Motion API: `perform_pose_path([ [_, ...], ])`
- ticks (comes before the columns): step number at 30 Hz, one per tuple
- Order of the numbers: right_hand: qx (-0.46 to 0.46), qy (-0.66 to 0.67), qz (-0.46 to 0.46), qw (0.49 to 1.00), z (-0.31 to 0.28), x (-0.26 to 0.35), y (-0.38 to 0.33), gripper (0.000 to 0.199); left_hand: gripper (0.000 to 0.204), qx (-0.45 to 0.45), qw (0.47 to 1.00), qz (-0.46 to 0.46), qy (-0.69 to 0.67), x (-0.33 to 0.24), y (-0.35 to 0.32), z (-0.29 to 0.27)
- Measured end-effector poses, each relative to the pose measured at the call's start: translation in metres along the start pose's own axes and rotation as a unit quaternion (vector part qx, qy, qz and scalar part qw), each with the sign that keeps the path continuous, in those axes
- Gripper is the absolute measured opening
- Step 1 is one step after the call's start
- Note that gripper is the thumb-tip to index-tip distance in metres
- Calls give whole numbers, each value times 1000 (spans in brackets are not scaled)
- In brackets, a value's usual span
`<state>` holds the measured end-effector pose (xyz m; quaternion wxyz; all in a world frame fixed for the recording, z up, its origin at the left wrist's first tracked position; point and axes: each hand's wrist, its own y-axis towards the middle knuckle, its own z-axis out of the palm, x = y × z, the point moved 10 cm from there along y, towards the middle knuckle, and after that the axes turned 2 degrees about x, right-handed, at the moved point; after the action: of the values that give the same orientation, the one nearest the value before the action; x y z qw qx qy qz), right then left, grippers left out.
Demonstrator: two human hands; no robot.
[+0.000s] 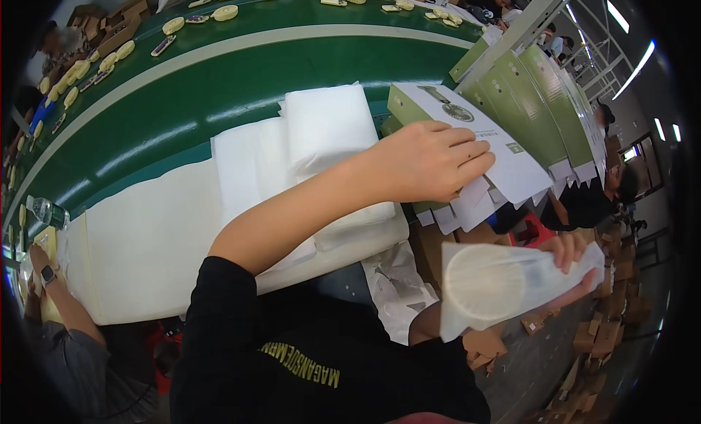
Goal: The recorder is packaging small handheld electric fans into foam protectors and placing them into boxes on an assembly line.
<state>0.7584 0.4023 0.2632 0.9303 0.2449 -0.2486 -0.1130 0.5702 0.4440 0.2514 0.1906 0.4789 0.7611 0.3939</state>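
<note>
My left hand (442, 159) reaches across to the right, its fingers curled over a white and green carton (511, 157) with a fan pictured on it. White flaps show under those fingers, and the thumb is hidden. Lower down on the right, my right hand (573, 263) grips the narrow end of a bagged handheld fan (483, 284). The fan's round cream head shows through the translucent white bag, away from the fingers. Beside my left forearm lies a stack of white bags (332, 121) on a pale padded surface (153, 241).
More green cartons (537, 106) stand upright at the far right. A green conveyor (241, 81) curves along the back, carrying several cream fan parts (225, 13). A water bottle (47, 212) stands at left, near a co-worker's hand (40, 260). Cardboard boxes (606, 336) litter the right floor.
</note>
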Motion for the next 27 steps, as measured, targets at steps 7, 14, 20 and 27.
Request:
perform_pose_path([
  [7,-71,-394,-419,815,67,-25,44,48,57,-8,990,-96,-105,41,-12,-97],
  [14,200,-747,-140,618,59,-163,15,69,54,-99,928,-320,-163,201,-84,-114],
  [20,239,-796,36,556,-27,-235,-69,57,56,-59,804,-531,-262,304,-187,-58],
  [27,209,-770,21,603,-48,-243,-94,40,60,-56,837,-531,-116,300,-198,-42],
])
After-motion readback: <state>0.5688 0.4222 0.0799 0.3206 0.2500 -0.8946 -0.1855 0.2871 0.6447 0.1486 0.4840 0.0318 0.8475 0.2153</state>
